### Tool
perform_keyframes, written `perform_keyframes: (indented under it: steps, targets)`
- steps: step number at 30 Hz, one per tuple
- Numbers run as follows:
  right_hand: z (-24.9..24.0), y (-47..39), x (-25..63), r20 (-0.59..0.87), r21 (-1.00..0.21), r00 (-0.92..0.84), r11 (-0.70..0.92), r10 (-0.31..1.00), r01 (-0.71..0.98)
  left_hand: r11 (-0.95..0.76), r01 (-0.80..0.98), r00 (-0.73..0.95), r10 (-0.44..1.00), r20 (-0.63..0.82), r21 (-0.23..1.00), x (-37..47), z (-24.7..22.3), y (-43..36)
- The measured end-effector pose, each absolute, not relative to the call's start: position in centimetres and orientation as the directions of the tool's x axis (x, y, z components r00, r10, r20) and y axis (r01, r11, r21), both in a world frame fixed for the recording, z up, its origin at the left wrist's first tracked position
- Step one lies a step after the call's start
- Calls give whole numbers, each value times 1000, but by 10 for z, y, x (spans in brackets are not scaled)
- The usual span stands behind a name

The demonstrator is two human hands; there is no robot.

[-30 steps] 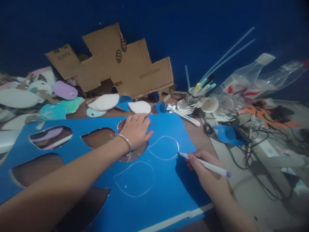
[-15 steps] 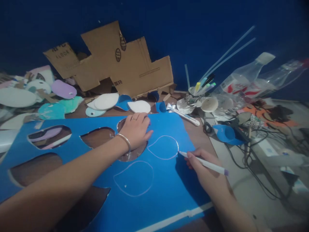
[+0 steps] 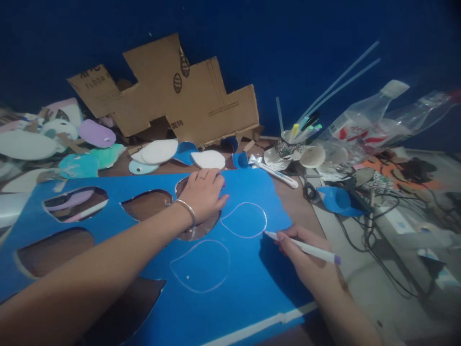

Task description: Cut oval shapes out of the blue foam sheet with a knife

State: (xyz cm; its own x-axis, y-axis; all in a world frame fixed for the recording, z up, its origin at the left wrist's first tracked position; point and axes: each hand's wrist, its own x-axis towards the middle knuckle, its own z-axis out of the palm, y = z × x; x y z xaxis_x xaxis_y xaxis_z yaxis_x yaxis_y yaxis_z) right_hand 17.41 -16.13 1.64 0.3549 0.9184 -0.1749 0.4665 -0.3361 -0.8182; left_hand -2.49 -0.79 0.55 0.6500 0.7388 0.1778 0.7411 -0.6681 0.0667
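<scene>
A blue board (image 3: pixel 248 274) with several leaf-shaped holes cut through it lies on the brown table. My left hand (image 3: pixel 207 194), with a ring and a bangle, rests flat on the board beside a cut-out, fingers stretched out. In my right hand (image 3: pixel 302 250) is a white marker pen (image 3: pixel 313 251) with a purple end. Its tip touches the lower right of a pale drop-shaped outline (image 3: pixel 243 220) on the board. A second drawn outline (image 3: pixel 200 266) lies below and to the left.
Cut cardboard (image 3: pixel 194 101) leans at the back. White and coloured cut pieces (image 3: pixel 158 151) lie behind the board. A utility knife (image 3: pixel 279 174), a pen cup (image 3: pixel 286 144), plastic bottles (image 3: pixel 374 113) and dark cables (image 3: pixel 355 245) are at the right.
The marker tip has moved down and slightly left along the outline's right edge, with my right hand following. My left hand stays in place on the board.
</scene>
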Motion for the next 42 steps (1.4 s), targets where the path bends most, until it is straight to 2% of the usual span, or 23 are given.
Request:
perform_keyframes:
  steps: [2, 6, 11, 14, 18, 23, 27, 31, 34, 39, 42]
  targets:
    - [9, -161, 177, -185, -881, 356, -315, 916, 354, -669, 740, 651, 739, 176, 71, -25, 6, -8]
    - [-4, -154, 182, -163, -982, 496, -189, 853, 3, -673, 736, 654, 735, 178, 78, -25, 6, -8]
    - [6, -148, 183, -170, -983, 425, -127, 889, -129, -667, 738, 645, 741, 187, 100, -25, 6, -10]
    - [16, -149, 185, -116, -986, 394, -58, 912, -155, -645, 741, 629, 764, 141, 190, -26, 10, -11]
    - [31, -145, 193, -103, -986, 385, -43, 917, -162, -636, 714, 648, 759, 67, 292, -31, 29, -5]
    - [66, -116, 202, 68, -977, 210, 108, 975, -185, -633, 696, 660, 750, 44, 339, -41, 76, -3]
    - [103, -87, 190, 197, -949, 206, 239, 959, -205, -632, 690, 648, 757, 88, 353, -40, 114, -13]
    - [127, -74, 172, 359, -880, 213, 405, 909, -246, -576, 674, 562, 806, 185, 462, -37, 142, -26]
    - [127, -74, 168, 391, -869, 220, 437, 894, -232, -555, 647, 506, 826, 251, 523, -37, 151, -36]
    - [118, -80, 174, 415, -878, 145, 437, 898, -195, -577, 667, 498, 816, 294, 472, -34, 145, -46]
    - [117, -85, 174, 416, -885, 158, 439, 896, -157, -598, 651, 513, 801, 309, 468, -28, 139, -47]
